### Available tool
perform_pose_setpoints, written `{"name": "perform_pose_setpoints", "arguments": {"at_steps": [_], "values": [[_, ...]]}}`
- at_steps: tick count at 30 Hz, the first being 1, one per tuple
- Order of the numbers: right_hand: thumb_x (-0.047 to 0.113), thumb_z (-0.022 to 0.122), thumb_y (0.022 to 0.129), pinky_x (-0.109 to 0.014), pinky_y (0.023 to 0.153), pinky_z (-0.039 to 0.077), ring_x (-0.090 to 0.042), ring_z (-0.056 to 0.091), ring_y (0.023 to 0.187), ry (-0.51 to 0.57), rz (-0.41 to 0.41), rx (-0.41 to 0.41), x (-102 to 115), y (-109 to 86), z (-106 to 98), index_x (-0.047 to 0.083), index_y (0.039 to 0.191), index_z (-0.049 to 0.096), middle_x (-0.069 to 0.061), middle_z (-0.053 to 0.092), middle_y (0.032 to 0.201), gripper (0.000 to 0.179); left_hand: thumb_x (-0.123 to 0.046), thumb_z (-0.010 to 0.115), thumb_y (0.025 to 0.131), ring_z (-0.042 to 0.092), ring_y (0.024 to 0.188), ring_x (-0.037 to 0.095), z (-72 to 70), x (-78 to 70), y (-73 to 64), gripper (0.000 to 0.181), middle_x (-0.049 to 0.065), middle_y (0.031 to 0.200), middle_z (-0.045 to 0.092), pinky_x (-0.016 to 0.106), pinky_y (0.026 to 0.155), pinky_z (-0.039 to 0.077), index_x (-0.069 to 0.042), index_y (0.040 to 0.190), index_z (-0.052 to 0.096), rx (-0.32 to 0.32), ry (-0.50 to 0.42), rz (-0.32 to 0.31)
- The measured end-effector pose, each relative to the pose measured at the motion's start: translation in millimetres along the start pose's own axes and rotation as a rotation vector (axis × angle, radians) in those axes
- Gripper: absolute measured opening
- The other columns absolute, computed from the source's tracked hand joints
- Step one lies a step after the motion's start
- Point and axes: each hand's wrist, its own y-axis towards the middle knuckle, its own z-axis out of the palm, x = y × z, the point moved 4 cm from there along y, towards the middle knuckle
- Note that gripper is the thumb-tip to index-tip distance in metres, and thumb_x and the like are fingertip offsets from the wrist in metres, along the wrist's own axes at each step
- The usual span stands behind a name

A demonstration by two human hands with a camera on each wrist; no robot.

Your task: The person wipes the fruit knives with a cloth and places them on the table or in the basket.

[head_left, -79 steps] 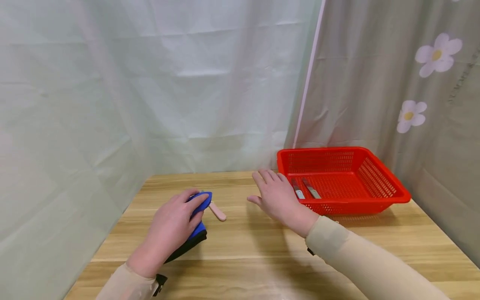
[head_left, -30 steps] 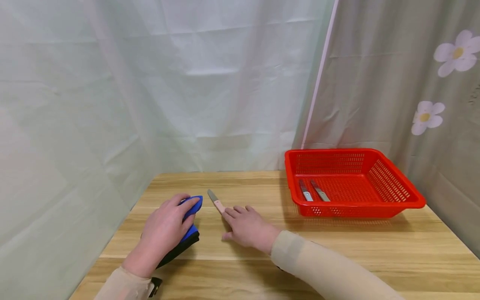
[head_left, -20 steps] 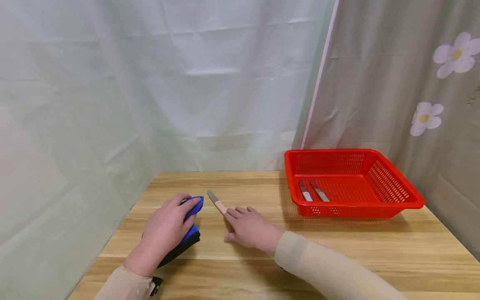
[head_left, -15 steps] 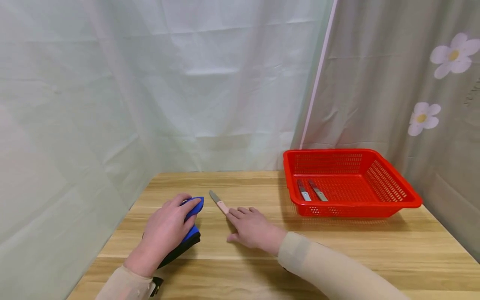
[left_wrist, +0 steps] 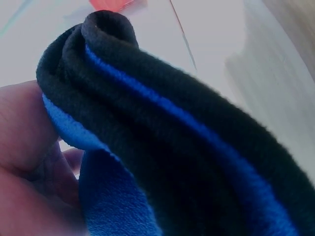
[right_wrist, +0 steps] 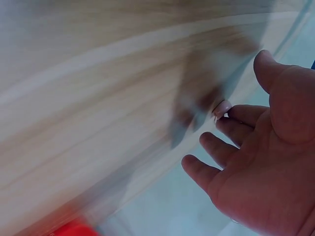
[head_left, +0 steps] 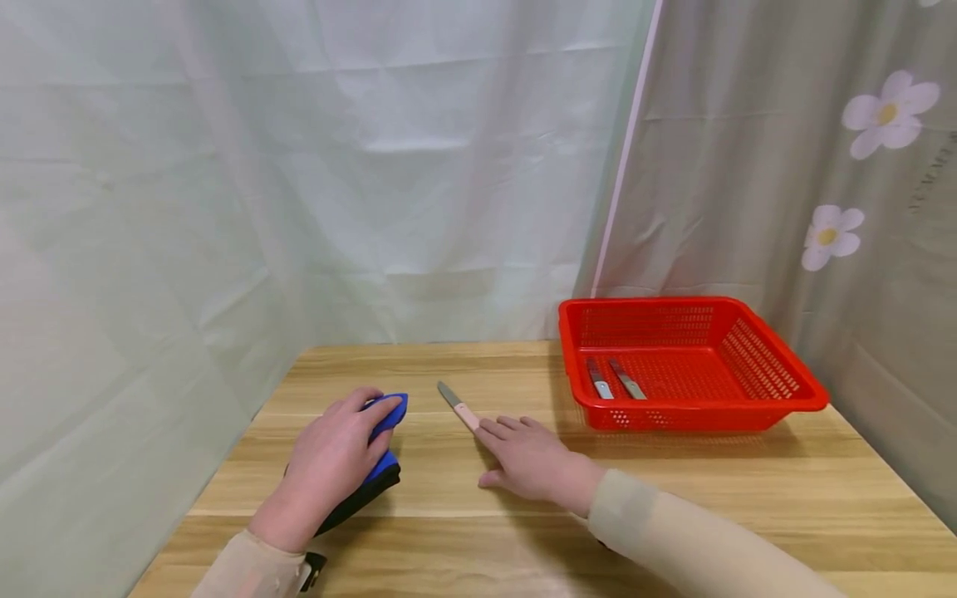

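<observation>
My left hand (head_left: pixel 332 465) grips a thick folded cloth (head_left: pixel 385 419), blue on one face and black on the other. Its bunched layers fill the left wrist view, with the thumb and fingers (left_wrist: pixel 24 132) at the left edge. My right hand (head_left: pixel 538 461) holds a table knife (head_left: pixel 458 405) by the end of its pale pink handle. In the right wrist view only the handle's end shows, at the index and middle fingertips; the thumb stands apart. The grey blade points away and to the left, low over the table.
A red plastic basket (head_left: pixel 691 405) stands at the right of the wooden table (head_left: pixel 449 531). In it lie a knife with a white handle (head_left: pixel 602 389) and another with a greyish handle (head_left: pixel 634 389). Pale curtains (head_left: pixel 434 166) hang close behind and at both sides.
My right hand came from beside the basket to the knife's handle, and both have since shifted right together. The left hand keeps its hold on the cloth. The head view has turned slightly.
</observation>
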Motion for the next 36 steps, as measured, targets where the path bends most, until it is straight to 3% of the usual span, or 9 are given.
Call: {"name": "perform_pose_setpoints", "arguments": {"at_steps": [16, 27, 32, 36], "values": [[0.054, 0.073, 0.105, -0.052, 0.124, 0.041, -0.031, 0.050, 0.153, 0.005, 0.002, -0.013, -19, -25.0, 5, 0.009, 0.165, 0.052, -0.006, 0.051, 0.169, 0.078, -0.020, 0.085, 0.099, 0.072, 0.114, 0.039, 0.4, -5.9, 2.6, 0.044, 0.015, 0.139, 0.067, 0.060, 0.088, 0.063, -0.012, 0.141, 0.076, 0.004, -0.010, 0.003], [0.048, 0.077, 0.104, -0.056, 0.120, 0.045, -0.036, 0.053, 0.150, 0.049, -0.005, -0.039, -28, -47.4, -4, 0.006, 0.159, 0.058, -0.011, 0.058, 0.162, 0.073, -0.020, 0.084, 0.100, 0.072, 0.113, 0.038, 2.6, -12.7, 5.2, 0.045, 0.016, 0.137, 0.068, 0.058, 0.087, 0.063, -0.013, 0.143, 0.075, -0.003, 0.000, 0.036], [0.040, 0.081, 0.103, -0.057, 0.115, 0.050, -0.037, 0.061, 0.141, 0.096, -0.032, -0.140, -30, -48.3, -7, 0.001, 0.154, 0.061, -0.016, 0.064, 0.153, 0.067, -0.020, 0.085, 0.099, 0.072, 0.111, 0.038, 5.0, -16.5, 5.5, 0.045, 0.015, 0.137, 0.068, 0.058, 0.086, 0.063, -0.013, 0.143, 0.075, 0.001, -0.003, 0.040], [0.040, 0.083, 0.101, -0.055, 0.107, 0.056, -0.036, 0.067, 0.128, 0.064, -0.009, -0.243, -29, -40.6, -5, 0.000, 0.148, 0.063, -0.016, 0.069, 0.140, 0.064, -0.020, 0.085, 0.099, 0.071, 0.113, 0.038, 6.5, -19.0, 6.5, 0.045, 0.015, 0.138, 0.068, 0.058, 0.086, 0.063, -0.013, 0.143, 0.075, 0.009, -0.007, 0.039]]}}
